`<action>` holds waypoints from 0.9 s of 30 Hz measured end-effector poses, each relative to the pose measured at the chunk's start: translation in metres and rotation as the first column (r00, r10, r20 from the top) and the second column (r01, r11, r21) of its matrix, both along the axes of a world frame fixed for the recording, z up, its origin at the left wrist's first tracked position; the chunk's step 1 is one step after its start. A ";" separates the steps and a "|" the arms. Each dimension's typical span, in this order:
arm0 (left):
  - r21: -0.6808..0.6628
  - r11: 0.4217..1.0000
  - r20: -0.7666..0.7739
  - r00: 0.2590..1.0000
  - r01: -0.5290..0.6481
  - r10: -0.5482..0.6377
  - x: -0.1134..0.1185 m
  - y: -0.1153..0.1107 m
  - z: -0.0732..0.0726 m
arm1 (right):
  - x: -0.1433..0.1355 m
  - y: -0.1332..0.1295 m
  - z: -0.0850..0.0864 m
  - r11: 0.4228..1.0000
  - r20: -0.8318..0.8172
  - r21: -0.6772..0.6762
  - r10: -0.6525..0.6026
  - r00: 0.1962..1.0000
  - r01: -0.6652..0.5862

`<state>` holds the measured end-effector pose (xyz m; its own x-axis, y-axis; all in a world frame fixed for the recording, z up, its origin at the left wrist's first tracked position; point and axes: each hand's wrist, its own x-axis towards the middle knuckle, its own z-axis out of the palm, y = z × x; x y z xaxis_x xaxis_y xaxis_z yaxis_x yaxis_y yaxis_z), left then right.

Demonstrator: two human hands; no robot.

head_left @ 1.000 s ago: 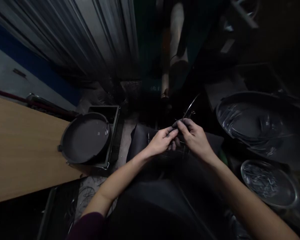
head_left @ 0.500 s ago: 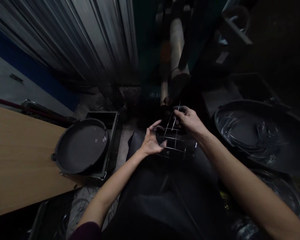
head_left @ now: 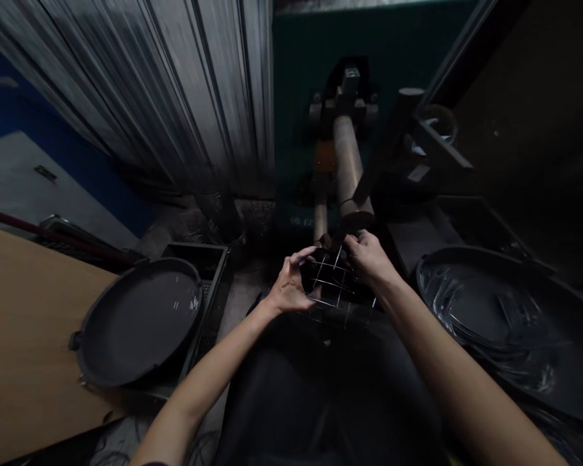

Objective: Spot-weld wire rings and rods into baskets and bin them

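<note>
A small grid of thin metal wires (head_left: 329, 283) is held in front of my body, below the machine's thick cylindrical arm. My left hand (head_left: 291, 283) grips its left side, with the thumb below and the fingers above, curved around the wires. At the upper right of the grid, my right hand (head_left: 369, 257) is closed in a pinch on a short straight wire (head_left: 338, 257). The right fingertips are close beneath the end of the pale cylinder (head_left: 348, 162) and partly hidden in shadow.
At left, a round dark tray (head_left: 138, 323) rests over a black crate (head_left: 216, 272). Another round tray (head_left: 471, 255) at right holds several thin wire pieces (head_left: 490, 349). Ahead stands a green machine (head_left: 296, 97), beside corrugated metal sheeting (head_left: 214, 97). A wooden board (head_left: 24, 336) lies at far left.
The view has tilted up, showing more of the machine. Both hands have brought the grid closer to the machine's cylinders, and the short wire sits lower against the grid.
</note>
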<state>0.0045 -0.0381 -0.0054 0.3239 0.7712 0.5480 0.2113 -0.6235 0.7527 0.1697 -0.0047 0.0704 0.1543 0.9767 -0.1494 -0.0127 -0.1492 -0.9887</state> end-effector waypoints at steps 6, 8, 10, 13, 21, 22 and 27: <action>0.036 0.999 0.038 0.999 -0.009 0.007 0.000 0.012 -0.001 | -0.002 0.010 0.000 0.999 0.051 0.050 -0.019 0.999 0.017; 0.055 0.998 0.037 0.999 -0.006 0.004 0.000 0.016 -0.001 | -0.003 0.013 0.001 0.998 0.046 0.050 -0.048 0.998 0.045; 0.072 0.997 0.045 0.999 0.000 -0.003 0.001 0.021 -0.001 | -0.004 0.017 0.001 0.997 0.050 0.047 -0.069 0.996 0.067; 0.080 0.997 0.060 0.998 0.023 -0.028 0.001 0.026 0.000 | -0.003 0.023 -0.003 0.997 0.042 0.034 -0.065 0.997 0.064; 0.129 0.992 0.033 0.999 0.016 -0.020 0.000 0.030 0.006 | 0.005 0.033 -0.022 0.994 -0.083 0.026 -0.100 0.991 0.103; 0.112 0.994 0.036 0.999 0.022 -0.026 0.000 0.031 0.007 | 0.006 0.033 -0.023 0.994 -0.096 0.031 -0.100 0.990 0.103; 0.060 0.997 0.027 0.999 0.041 -0.042 0.000 0.037 0.008 | 0.005 0.036 -0.020 0.994 -0.078 0.051 -0.095 0.992 0.100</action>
